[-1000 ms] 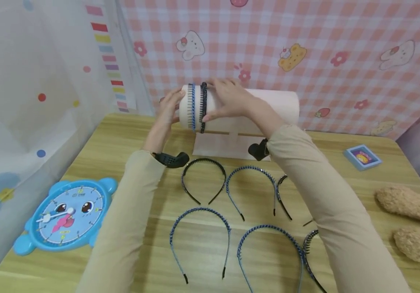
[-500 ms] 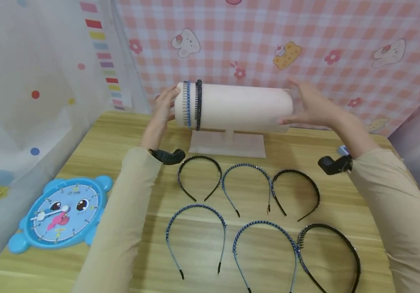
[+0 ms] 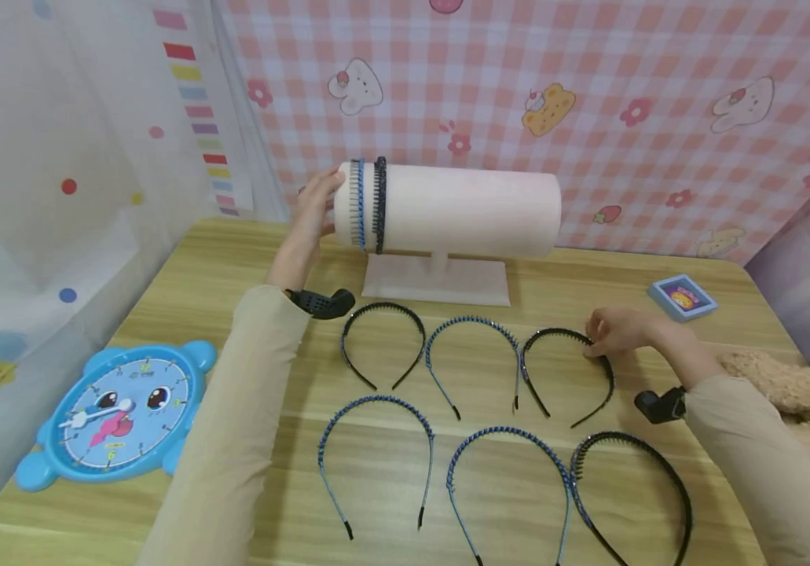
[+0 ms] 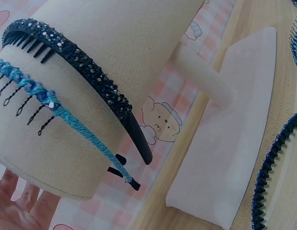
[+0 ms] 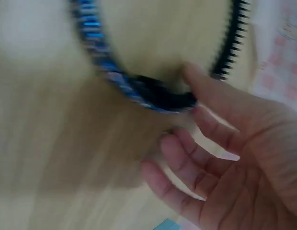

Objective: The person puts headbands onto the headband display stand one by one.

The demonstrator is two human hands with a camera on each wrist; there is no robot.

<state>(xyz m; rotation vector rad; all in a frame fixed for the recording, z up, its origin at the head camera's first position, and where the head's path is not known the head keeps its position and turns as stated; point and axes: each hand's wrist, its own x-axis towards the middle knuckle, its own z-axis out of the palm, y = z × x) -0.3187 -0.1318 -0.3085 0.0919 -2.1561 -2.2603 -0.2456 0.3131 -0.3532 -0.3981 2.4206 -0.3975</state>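
Observation:
A pale cylindrical headband stand point(image 3: 475, 208) lies crosswise on its base at the back of the table. Around its left part sit a blue toothed headband point(image 4: 81, 129) and a black sparkly headband point(image 4: 86, 72), side by side. My left hand point(image 3: 313, 208) rests against the stand's left end; its fingers point(image 4: 28, 201) show beyond the end face in the left wrist view. On the table, my right hand point(image 3: 620, 328) pinches the top right of a black headband point(image 3: 551, 332) between thumb and fingers. In the right wrist view this headband point(image 5: 163, 99) has blue glittery decoration and is blurred.
Several more headbands lie on the table, including a black one point(image 3: 385, 305) and blue ones point(image 3: 376, 399) in two rows. A blue bear-shaped clock point(image 3: 125, 448) is at left. A small blue-framed picture point(image 3: 683, 299) and a plush toy point(image 3: 765, 377) are at right.
My right hand has left the black headband on the stand, passed the stand's right end and come down to the black headband on the table. The left hand stays at the stand's left end.

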